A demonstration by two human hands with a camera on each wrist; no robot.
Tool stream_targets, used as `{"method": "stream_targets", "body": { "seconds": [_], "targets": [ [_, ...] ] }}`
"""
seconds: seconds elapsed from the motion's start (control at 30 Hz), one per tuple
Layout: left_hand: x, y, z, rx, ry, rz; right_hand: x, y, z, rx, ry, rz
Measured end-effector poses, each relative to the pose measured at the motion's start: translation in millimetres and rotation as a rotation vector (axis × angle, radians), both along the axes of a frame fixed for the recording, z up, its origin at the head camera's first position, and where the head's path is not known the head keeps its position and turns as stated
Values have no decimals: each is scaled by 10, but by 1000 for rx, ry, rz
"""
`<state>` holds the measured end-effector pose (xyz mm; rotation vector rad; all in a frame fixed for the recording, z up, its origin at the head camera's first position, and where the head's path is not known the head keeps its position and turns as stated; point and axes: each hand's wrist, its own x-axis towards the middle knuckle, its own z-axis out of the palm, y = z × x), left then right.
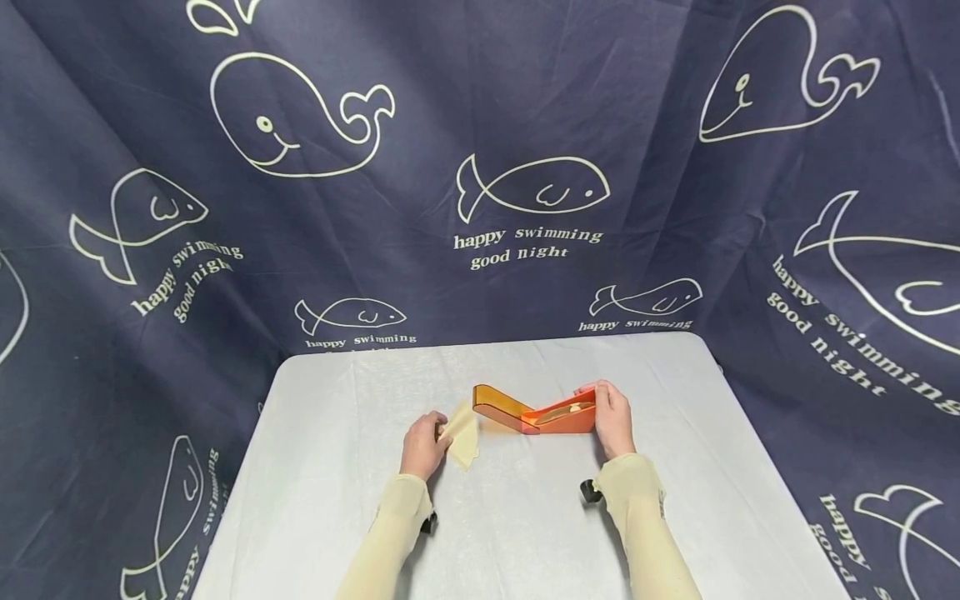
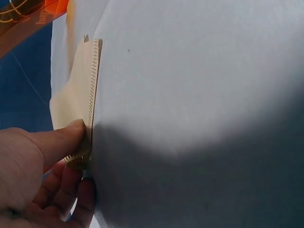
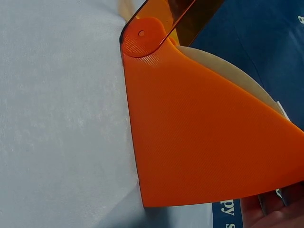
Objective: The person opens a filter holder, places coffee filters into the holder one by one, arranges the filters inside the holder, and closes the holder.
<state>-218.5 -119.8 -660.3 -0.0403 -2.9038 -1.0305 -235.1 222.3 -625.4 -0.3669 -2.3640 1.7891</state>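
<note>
My left hand point(image 1: 423, 447) pinches a pale tan paper coffee filter point(image 1: 464, 433) between thumb and fingers, over the left middle of the table. In the left wrist view the crimped seam of the coffee filter point(image 2: 95, 80) runs along its side, with the thumb on its lower end. My right hand point(image 1: 615, 418) grips the right end of an orange coffee filter case point(image 1: 573, 423). Its amber see-through lid point(image 1: 498, 405) is swung up and out toward the left. Tan filters point(image 3: 223, 66) stick up above the wall of the case in the right wrist view.
A white cloth covers the table point(image 1: 322, 517). Behind it and at both sides hangs a dark blue curtain point(image 1: 420, 208) with whale and fish drawings. Black straps point(image 1: 591, 492) show at the cream sleeves point(image 1: 641, 517).
</note>
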Motion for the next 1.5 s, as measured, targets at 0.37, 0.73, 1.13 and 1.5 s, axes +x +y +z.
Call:
{"method": "stream_targets", "body": {
  "seconds": [0.37,0.73,1.13,1.5],
  "targets": [
    [-19,-145,-23,114,0,-27,-41,-27,21,35,10,-5],
    [2,-311,96,437,-111,-7,-27,-25,-9,21,-27,3],
    [-8,-309,370,557,-10,41,-10,-30,-1,28,0,5],
    [-41,-171,961,675,167,14,-10,1,-16,30,10,-5]
  ]
}}
